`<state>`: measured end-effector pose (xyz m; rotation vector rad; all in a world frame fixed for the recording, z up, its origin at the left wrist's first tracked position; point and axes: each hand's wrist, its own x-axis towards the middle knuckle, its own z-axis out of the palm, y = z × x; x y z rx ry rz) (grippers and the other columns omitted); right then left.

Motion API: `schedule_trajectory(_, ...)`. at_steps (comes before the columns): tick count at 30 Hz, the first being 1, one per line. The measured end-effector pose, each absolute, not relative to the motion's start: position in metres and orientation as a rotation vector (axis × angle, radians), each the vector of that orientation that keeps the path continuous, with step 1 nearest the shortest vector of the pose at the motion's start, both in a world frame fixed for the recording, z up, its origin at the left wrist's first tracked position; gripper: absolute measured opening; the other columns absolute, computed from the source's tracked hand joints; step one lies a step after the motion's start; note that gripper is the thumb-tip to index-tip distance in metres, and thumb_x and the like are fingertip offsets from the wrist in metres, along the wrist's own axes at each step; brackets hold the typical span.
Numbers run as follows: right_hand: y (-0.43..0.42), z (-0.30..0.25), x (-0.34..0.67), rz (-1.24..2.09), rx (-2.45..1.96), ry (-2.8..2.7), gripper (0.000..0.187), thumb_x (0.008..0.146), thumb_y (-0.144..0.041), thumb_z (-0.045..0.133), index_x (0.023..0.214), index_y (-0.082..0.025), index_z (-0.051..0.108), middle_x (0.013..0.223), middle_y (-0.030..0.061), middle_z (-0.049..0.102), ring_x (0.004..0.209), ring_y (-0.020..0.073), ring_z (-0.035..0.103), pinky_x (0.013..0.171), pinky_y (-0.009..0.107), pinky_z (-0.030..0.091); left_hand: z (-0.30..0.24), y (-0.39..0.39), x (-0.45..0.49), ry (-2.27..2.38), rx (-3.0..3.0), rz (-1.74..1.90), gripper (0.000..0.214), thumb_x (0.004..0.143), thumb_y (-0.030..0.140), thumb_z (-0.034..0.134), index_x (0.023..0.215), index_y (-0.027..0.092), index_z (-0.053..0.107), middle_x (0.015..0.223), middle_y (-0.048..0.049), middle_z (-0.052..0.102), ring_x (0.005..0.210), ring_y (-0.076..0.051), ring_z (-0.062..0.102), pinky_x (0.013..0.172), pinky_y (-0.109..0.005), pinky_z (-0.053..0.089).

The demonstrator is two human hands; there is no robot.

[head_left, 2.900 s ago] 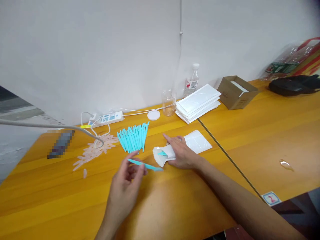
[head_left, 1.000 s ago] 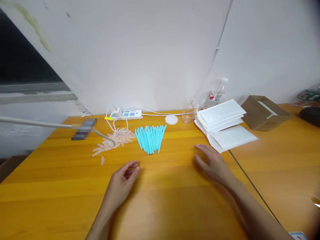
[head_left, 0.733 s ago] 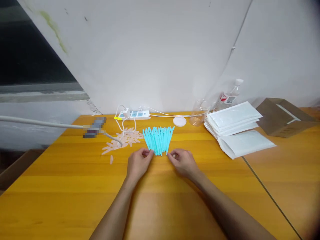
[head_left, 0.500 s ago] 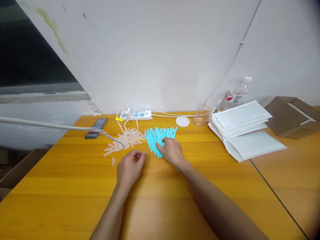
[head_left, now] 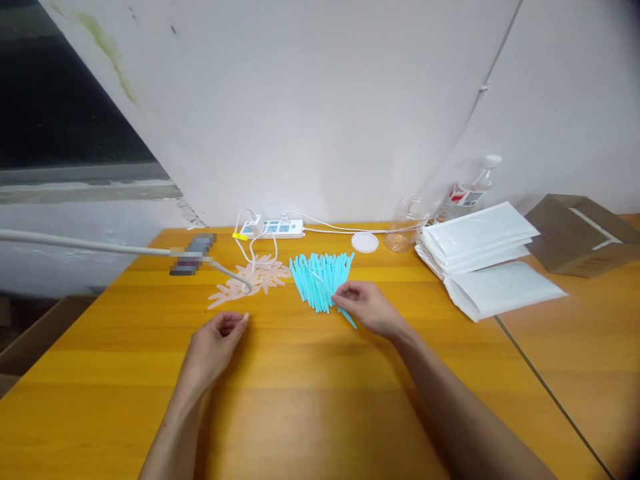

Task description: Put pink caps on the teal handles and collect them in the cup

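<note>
Your right hand (head_left: 374, 309) is pinching only one slim turquoise plastic stick (head_left: 349, 319) over the unlifted fanned turquoise pile (head_left: 309, 285); left of it, your left hand (head_left: 214, 343) is curling, grip unclear.

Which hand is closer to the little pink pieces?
Left. The left hand is just in front of the pale pink pieces; the right hand is farther right, holding a turquoise stick.
</note>
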<state>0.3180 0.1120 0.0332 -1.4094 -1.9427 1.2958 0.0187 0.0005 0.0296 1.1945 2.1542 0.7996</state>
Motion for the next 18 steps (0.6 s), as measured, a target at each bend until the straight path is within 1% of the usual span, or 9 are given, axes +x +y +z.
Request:
schedule_trajectory(2, 0.094, 0.031, 0.343, 1.752, -1.207, -1.801, 0.030, 0.085, -0.048, 0.062, 0.087, -0.018, 0.062, 0.078, 0.0021, 0.069, 0.065, 0.0128, 0.062, 0.057, 0.022, 0.045, 0.030, 0.003, 0.045, 1.783, 1.086, 1.021, 0.058, 0.076, 0.053, 0.070, 0.122, 0.018, 0.061, 0.087, -0.0038, 0.072, 0.072, -0.017, 0.066, 0.071, -0.030, 0.053)
schedule_trajectory(3, 0.086, 0.028, 0.355, 1.937, -1.131, -1.708, 0.033, 0.084, -0.050, 0.064, 0.088, -0.017, 0.061, 0.076, 0.0011, 0.067, 0.061, 0.0118, 0.060, 0.054, 0.022, 0.043, 0.030, 0.005, 0.060, 1.634, 1.023, 1.076, 0.059, 0.076, 0.050, 0.072, 0.123, 0.017, 0.060, 0.088, -0.0031, 0.072, 0.072, -0.015, 0.065, 0.073, -0.029, 0.054)
schedule_trajectory(4, 0.079, 0.025, 0.366, 2.055, -1.096, -1.631, 0.036, 0.082, -0.052, 0.066, 0.088, -0.017, 0.061, 0.073, -0.0004, 0.064, 0.056, 0.0103, 0.057, 0.051, 0.021, 0.041, 0.029, 0.008, 0.075, 1.524, 0.956, 1.100, 0.057, 0.075, 0.048, 0.074, 0.121, 0.016, 0.062, 0.089, -0.0035, 0.072, 0.073, -0.014, 0.066, 0.075, -0.028, 0.054)
schedule_trajectory(5, 0.073, 0.020, 0.374, 2.096, -1.103, -1.591, 0.037, 0.082, -0.053, 0.066, 0.088, -0.017, 0.061, 0.069, -0.0022, 0.060, 0.052, 0.0085, 0.052, 0.048, 0.021, 0.038, 0.026, 0.010, 0.090, 1.452, 0.888, 1.110, 0.052, 0.075, 0.047, 0.075, 0.115, 0.015, 0.065, 0.091, -0.0049, 0.073, 0.076, -0.014, 0.067, 0.078, -0.028, 0.055)
schedule_trajectory(7, 0.067, 0.012, 0.386, 2.062, -1.144, -1.566, 0.038, 0.084, -0.054, 0.065, 0.087, -0.016, 0.063, 0.062, -0.0052, 0.052, 0.046, 0.0058, 0.042, 0.044, 0.020, 0.030, 0.020, 0.015, 0.115, 1.391, 0.777, 1.118, 0.045, 0.074, 0.045, 0.077, 0.105, 0.014, 0.070, 0.099, -0.0088, 0.075, 0.084, -0.016, 0.068, 0.080, -0.028, 0.055)
schedule_trajectory(9, 0.065, 0.006, 0.392, 1.978, -1.178, -1.578, 0.039, 0.086, -0.054, 0.063, 0.089, -0.016, 0.066, 0.060, -0.0061, 0.047, 0.047, 0.0051, 0.034, 0.043, 0.020, 0.023, 0.013, 0.017, 0.132, 1.410, 0.746, 1.126, 0.043, 0.074, 0.045, 0.077, 0.103, 0.014, 0.073, 0.101, -0.0105, 0.075, 0.083, -0.017, 0.068, 0.077, -0.027, 0.056)
schedule_trajectory(12, 0.068, 0.003, 0.396, 1.842, -1.193, -1.643, 0.039, 0.089, -0.053, 0.060, 0.092, -0.015, 0.070, 0.068, -0.0032, 0.052, 0.055, 0.0062, 0.035, 0.048, 0.021, 0.023, 0.003, 0.015, 0.139, 1.486, 0.832, 1.121, 0.042, 0.075, 0.045, 0.077, 0.104, 0.015, 0.075, 0.092, -0.0086, 0.077, 0.075, -0.014, 0.066, 0.073, -0.025, 0.055)
schedule_trajectory(15, 0.070, 0.004, 0.398, 1.812, -1.197, -1.673, 0.039, 0.090, -0.052, 0.059, 0.094, -0.015, 0.071, 0.074, -0.0015, 0.056, 0.059, 0.0073, 0.036, 0.052, 0.021, 0.025, -0.001, 0.013, 0.133, 1.478, 0.948, 1.062, 0.041, 0.076, 0.044, 0.076, 0.106, 0.017, 0.075, 0.089, -0.0061, 0.076, 0.074, -0.013, 0.065, 0.074, -0.023, 0.053)
schedule_trajectory(18, 0.070, 0.005, 0.400, 1.807, -1.209, -1.677, 0.039, 0.090, -0.053, 0.058, 0.094, -0.016, 0.071, 0.073, -0.0017, 0.056, 0.060, 0.0079, 0.036, 0.053, 0.022, 0.026, -0.002, 0.011, 0.129, 1.465, 1.015, 1.001, 0.039, 0.081, 0.049, 0.068, 0.097, 0.015, 0.076, 0.076, -0.0043, 0.070, 0.065, -0.012, 0.061, 0.063, -0.022, 0.050)
